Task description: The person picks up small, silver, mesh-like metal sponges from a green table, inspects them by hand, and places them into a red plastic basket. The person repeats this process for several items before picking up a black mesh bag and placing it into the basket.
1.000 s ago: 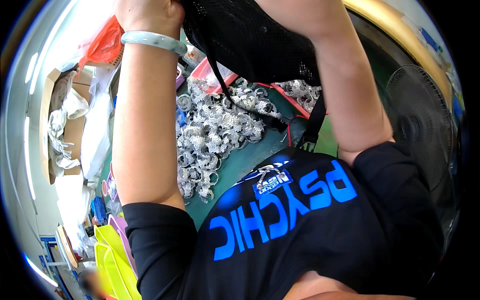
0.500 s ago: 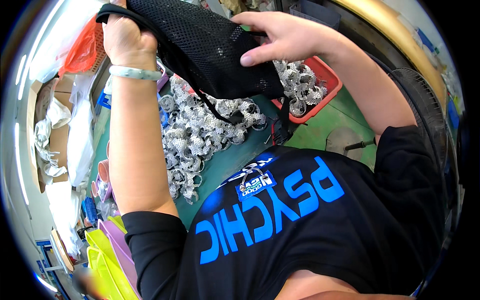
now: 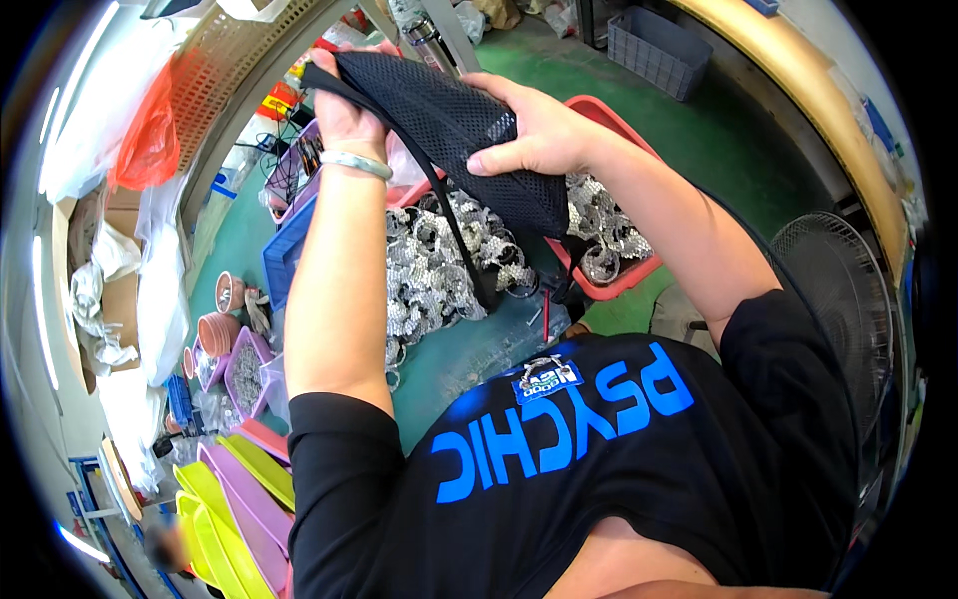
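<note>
A black mesh fabric piece with dangling straps [image 3: 439, 115] is held up in front of my chest, above the worktable. My left hand [image 3: 349, 110], with a pale bangle at the wrist, is closed around its upper left end. On its right side rests my right hand [image 3: 529, 130], thumb on the near face and fingers hidden behind the mesh. Below it lies a heap of silvery, bead-textured rings [image 3: 429, 270], partly covered by the mesh and my left forearm. More such rings [image 3: 604, 230] fill a red plastic basket [image 3: 599, 290] at the right.
Blue [image 3: 284, 260] and purple trays [image 3: 249, 374] and terracotta pots [image 3: 218, 332] line the table's left side. Lime-green bins [image 3: 215, 529] stand lower left. A black fan [image 3: 833, 290] is at the right, a grey crate [image 3: 659, 55] behind. A red-handled tool [image 3: 545, 311] lies near me.
The black mesh piece and both hands have come lower in the picture, showing more of the room beyond. My left hand has shifted right, closer to my right hand.
</note>
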A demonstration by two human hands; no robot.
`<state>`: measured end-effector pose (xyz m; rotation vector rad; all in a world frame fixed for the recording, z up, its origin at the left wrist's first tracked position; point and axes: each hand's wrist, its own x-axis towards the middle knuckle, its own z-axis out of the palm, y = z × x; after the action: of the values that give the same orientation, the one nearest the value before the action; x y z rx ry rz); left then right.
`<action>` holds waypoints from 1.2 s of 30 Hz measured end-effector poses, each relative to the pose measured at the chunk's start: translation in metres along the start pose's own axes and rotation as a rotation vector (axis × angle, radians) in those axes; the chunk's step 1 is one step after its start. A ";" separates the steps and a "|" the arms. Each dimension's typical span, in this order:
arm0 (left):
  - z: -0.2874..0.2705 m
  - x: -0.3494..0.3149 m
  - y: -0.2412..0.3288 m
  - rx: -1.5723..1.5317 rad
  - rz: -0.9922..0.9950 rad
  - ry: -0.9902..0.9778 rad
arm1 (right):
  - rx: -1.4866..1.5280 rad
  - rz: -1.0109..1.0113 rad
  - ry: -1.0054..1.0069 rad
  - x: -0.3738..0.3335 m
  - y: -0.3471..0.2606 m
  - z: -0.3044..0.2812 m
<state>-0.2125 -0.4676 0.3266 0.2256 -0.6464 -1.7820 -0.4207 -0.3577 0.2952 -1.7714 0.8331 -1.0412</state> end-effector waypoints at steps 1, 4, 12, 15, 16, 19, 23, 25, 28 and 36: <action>-0.001 0.001 -0.009 0.028 0.009 0.029 | -0.027 0.035 0.020 0.002 0.005 -0.001; -0.050 0.020 -0.017 -0.045 0.006 0.148 | -0.386 0.132 0.036 0.019 0.020 -0.003; -0.156 0.047 -0.008 0.101 -0.013 0.209 | -0.890 0.353 0.074 0.083 0.067 0.015; -0.195 0.049 -0.005 0.136 -0.158 0.232 | -0.905 0.433 0.018 0.096 0.094 0.025; -0.206 0.046 -0.004 0.200 -0.182 0.245 | -0.903 0.460 -0.004 0.099 0.102 0.028; -0.235 0.048 -0.002 0.364 -0.175 0.187 | -0.906 0.528 -0.039 0.107 0.119 0.037; -0.248 0.042 0.004 0.643 -0.284 0.267 | -0.953 0.510 -0.071 0.121 0.124 0.038; -0.272 0.035 0.010 0.853 -0.295 0.236 | -0.928 0.505 -0.136 0.120 0.129 0.038; -0.302 0.027 0.027 1.060 -0.410 0.138 | -0.883 0.505 -0.229 0.120 0.124 0.036; -0.235 0.010 0.018 1.732 0.114 0.192 | -0.707 0.436 -0.254 0.099 0.144 0.028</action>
<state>-0.0911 -0.5529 0.1432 1.4222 -1.8374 -0.6245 -0.3686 -0.4868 0.1855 -2.0863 1.4549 -0.2245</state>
